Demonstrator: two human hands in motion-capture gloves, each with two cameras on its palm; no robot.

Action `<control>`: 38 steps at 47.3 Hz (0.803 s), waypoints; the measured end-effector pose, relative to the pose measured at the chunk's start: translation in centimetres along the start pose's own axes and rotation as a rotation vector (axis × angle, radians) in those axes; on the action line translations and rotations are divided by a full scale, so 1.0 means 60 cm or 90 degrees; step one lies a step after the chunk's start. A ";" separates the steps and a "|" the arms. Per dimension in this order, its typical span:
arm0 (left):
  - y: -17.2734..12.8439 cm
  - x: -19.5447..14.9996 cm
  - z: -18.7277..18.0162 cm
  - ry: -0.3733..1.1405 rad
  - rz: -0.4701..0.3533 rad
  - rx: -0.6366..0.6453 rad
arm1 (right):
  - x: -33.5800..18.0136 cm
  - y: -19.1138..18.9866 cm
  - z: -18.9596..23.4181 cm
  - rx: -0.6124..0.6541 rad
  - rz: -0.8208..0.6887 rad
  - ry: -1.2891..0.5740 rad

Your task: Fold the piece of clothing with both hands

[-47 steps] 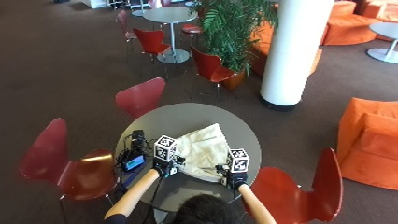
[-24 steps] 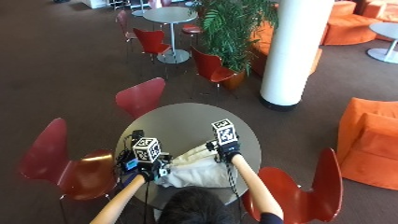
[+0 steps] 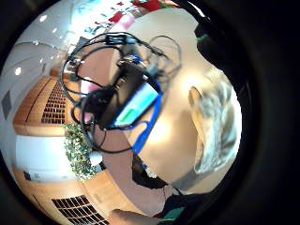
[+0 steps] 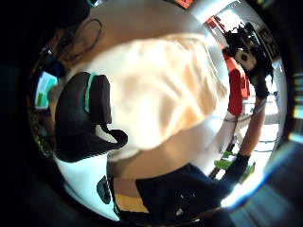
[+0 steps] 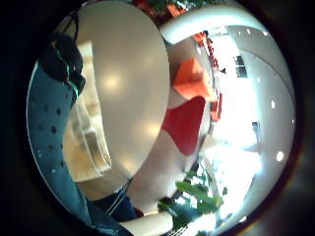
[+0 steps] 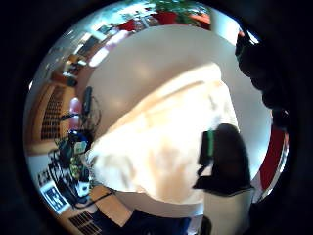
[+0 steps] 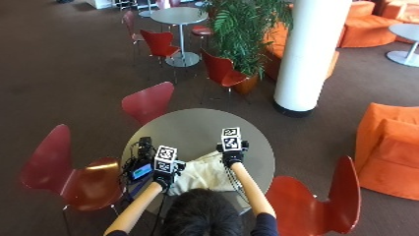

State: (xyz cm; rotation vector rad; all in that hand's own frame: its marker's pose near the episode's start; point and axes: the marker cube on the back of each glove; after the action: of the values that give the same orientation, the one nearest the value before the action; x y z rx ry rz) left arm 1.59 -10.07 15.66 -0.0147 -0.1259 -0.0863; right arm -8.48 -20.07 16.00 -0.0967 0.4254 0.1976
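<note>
Cream cloth (image 7: 205, 173) now bunched at table's (image 7: 196, 125) near edge, pulled back from middle. L hand (image 7: 164, 173) pinching its left side, R hand (image 7: 230, 153) gripping far corner; fold underway, needs laying over.

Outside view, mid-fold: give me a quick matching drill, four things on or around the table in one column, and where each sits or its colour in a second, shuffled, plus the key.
Things:
1. cream garment
2. left hand
3. right hand
4. device with a lit screen

Places or colours:
A. at the garment's far right corner
B. at the table's left edge, beside the garment
C. spread on the near part of the round grey table
D. at the garment's near left edge

Pairs: 1-C, 2-D, 3-A, 4-B
</note>
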 end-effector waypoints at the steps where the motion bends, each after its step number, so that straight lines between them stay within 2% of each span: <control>1: 0.006 0.005 0.011 0.001 0.009 -0.007 | 0.010 0.008 0.011 -0.032 0.023 -0.002; 4: 0.033 0.012 0.025 -0.020 0.011 -0.017 | 0.033 0.028 0.053 -0.126 0.062 -0.037; 8: 0.080 0.011 -0.006 -0.066 -0.013 -0.008 | 0.046 0.039 0.101 -0.191 0.093 -0.081; 12: 0.085 0.011 0.022 -0.049 -0.014 -0.027 | 0.049 0.055 0.143 -0.244 0.092 -0.104; 15: 0.078 0.006 0.058 -0.025 -0.034 -0.047 | 0.048 0.058 0.165 -0.228 0.086 -0.125; 20: 0.097 0.003 0.073 0.041 -0.074 -0.106 | 0.042 0.064 0.171 -0.158 0.101 -0.138; 25: 0.097 0.013 0.089 0.121 -0.062 -0.123 | 0.033 0.069 0.167 -0.117 0.083 -0.157; 32: 0.106 0.029 0.091 0.160 -0.052 -0.116 | 0.048 0.076 0.157 -0.102 0.107 -0.145; 38: 0.120 0.047 0.087 0.183 -0.026 -0.154 | 0.079 0.086 0.164 -0.126 0.122 -0.162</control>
State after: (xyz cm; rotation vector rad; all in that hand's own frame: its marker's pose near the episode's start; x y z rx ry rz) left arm 4.38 -3.06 21.13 -0.2398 0.1717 -0.1429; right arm -1.39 -12.90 22.65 -0.2232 0.1593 0.4365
